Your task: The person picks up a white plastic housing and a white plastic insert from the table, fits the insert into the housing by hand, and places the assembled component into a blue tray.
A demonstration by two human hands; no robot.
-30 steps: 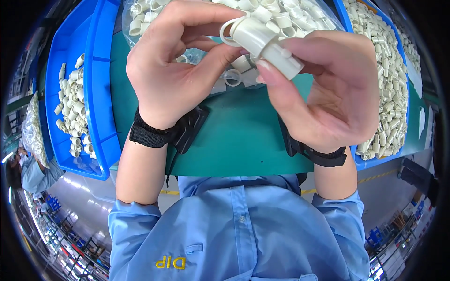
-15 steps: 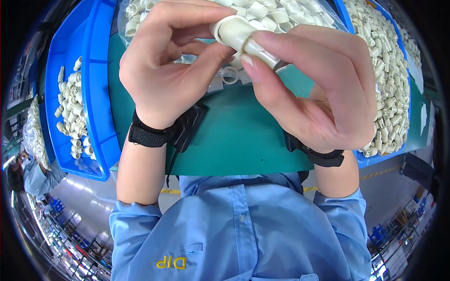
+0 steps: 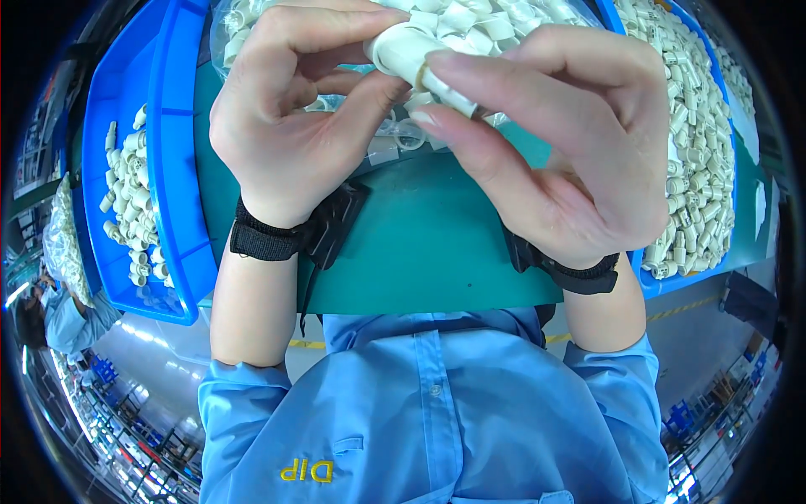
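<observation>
Head: left hand (image 3: 281, 139) in pinch

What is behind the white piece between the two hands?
A clear bag of white parts. The piece, left hand and right hand cover some of it, so that portion cannot be seen.

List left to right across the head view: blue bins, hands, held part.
Left blue bin → left hand → white cylindrical part → right hand → right blue bin.
</observation>
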